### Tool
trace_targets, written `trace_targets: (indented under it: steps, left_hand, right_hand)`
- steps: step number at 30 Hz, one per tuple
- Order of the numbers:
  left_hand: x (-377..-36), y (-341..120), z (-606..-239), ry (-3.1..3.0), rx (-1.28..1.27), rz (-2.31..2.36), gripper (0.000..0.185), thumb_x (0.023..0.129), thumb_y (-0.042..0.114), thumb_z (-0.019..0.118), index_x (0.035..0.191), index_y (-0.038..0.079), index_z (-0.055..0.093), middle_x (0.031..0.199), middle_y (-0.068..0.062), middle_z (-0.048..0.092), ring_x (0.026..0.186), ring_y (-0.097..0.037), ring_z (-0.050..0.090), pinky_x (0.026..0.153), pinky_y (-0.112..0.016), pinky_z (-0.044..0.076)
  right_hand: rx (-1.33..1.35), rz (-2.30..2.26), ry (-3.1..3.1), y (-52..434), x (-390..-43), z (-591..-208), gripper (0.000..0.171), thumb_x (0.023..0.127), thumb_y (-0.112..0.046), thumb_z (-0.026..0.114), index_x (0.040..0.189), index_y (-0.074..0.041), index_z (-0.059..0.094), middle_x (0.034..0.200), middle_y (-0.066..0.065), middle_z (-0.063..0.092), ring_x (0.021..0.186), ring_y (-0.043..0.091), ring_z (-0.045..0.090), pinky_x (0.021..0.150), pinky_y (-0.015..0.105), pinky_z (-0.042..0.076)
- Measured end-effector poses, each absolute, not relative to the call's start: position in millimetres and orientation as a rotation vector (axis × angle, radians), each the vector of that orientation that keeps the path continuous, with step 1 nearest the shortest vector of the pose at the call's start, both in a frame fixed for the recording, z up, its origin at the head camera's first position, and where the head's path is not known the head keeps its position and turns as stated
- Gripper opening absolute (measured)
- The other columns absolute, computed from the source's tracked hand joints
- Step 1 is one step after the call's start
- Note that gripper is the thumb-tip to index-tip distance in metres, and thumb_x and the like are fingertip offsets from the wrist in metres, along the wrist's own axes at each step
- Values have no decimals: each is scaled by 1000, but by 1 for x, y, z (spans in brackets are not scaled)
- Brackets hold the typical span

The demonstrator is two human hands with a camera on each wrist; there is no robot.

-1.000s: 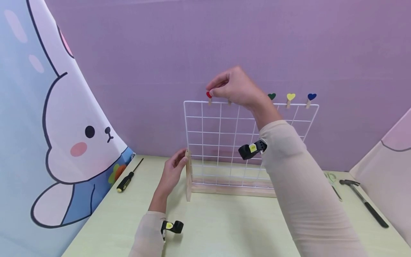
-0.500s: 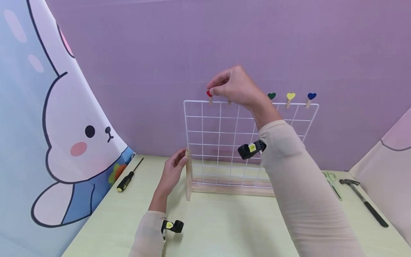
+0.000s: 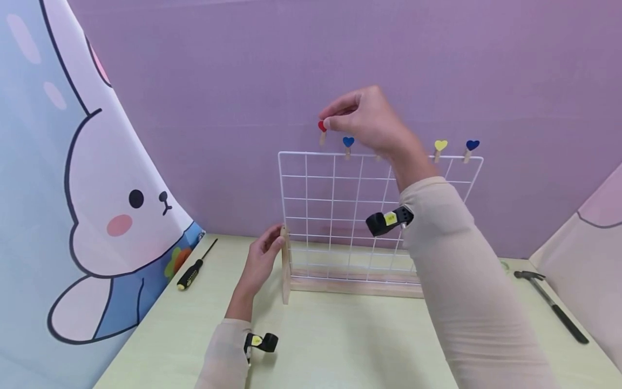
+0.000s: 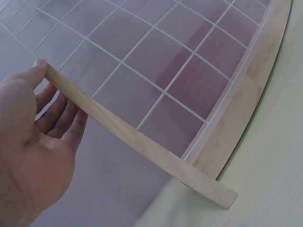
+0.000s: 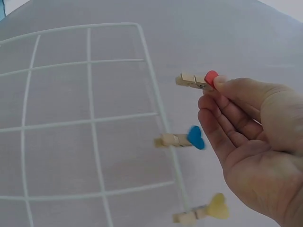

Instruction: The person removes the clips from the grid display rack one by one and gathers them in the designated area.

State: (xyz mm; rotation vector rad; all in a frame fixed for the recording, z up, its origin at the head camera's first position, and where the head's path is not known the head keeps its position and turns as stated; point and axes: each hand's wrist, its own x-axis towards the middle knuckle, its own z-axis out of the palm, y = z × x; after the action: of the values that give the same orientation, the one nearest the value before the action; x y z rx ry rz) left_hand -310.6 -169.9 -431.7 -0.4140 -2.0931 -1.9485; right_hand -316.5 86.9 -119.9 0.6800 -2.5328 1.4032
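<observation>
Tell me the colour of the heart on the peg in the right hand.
Red heart clothespin; the right wrist view shows it best.

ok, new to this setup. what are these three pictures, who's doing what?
No machine here: a person works bare-handed, wearing three cameras. The head view looks down over a pale green table. The two wrist views look at each hand. The right hand pinches a red-heart wooden clothespin just above the white wire grid panel, clear of the wire. The left hand rests against the grid's pale wooden side post. Blue-heart and yellow-heart pins sit clipped on top. A black-and-yellow screwdriver and a black hammer lie on the table.
</observation>
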Motion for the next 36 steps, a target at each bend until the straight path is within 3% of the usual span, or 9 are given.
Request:
trace_targets:
  steps: [5, 9, 18, 21, 26, 33, 36]
  left_hand:
    - [-310, -170, -430, -2094, -410, -1954, 44, 106, 18, 59, 148, 4, 53, 142, -21, 60, 117, -5, 60, 102, -13, 51]
    - [-309, -171, -430, -2097, -406, -1950, 45, 106, 18, 59, 148, 4, 53, 142, -21, 60, 116, -4, 60, 102, -13, 51]
    - [-309, -170, -431, -2097, -401, -1954, 44, 106, 18, 58, 148, 4, 53, 142, -20, 60, 117, -4, 60, 103, -14, 51]
    - [-311, -170, -430, -2095, -407, -1950, 44, 106, 18, 58, 148, 4, 53, 142, -20, 60, 117, -5, 60, 103, -14, 51]
    - [-311, -172, -431, -2108, -395, -1927, 44, 106, 20, 58, 148, 5, 53, 142, -19, 61, 118, -5, 60, 103, -14, 51]
    - [-311, -173, -432, -2116, -376, -1920, 45, 106, 22, 58, 148, 6, 53, 142, -18, 61, 117, -5, 60, 102, -13, 51]
    - [-312, -173, -431, -2110, -376, -1924, 45, 106, 21, 59, 148, 5, 53, 142, -19, 60, 117, -5, 60, 102, -13, 51]
  right_hand:
    - [664, 1431, -2490, 101, -309, -113, 17, 94, -23, 76, 109, -15, 80, 104, -1, 78, 113, 19, 64, 105, 33, 50]
    - [670, 1422, -2459, 115, -303, -110, 18, 94, -22, 76, 110, -13, 80, 101, -3, 78, 111, 16, 64, 106, 33, 49]
    - [602, 1379, -2433, 155, -289, -116, 23, 92, -25, 79, 111, -14, 80, 96, -6, 79, 96, 13, 66, 83, 18, 52]
    - [584, 1350, -2445, 167, -286, -120, 23, 93, -25, 78, 113, -13, 80, 96, -6, 79, 89, 13, 63, 70, 18, 49]
    - [570, 1292, -2473, 186, -280, -131, 25, 93, -27, 78, 115, -14, 79, 95, -9, 79, 86, 14, 61, 61, 22, 43]
    - [579, 1276, -2480, 208, -273, -149, 27, 94, -24, 78, 116, -10, 78, 94, -9, 81, 92, 6, 73, 80, 10, 52]
    - [568, 1246, -2483, 219, -271, -159, 25, 94, -23, 78, 116, -10, 79, 92, -12, 80, 91, 4, 72, 80, 9, 54]
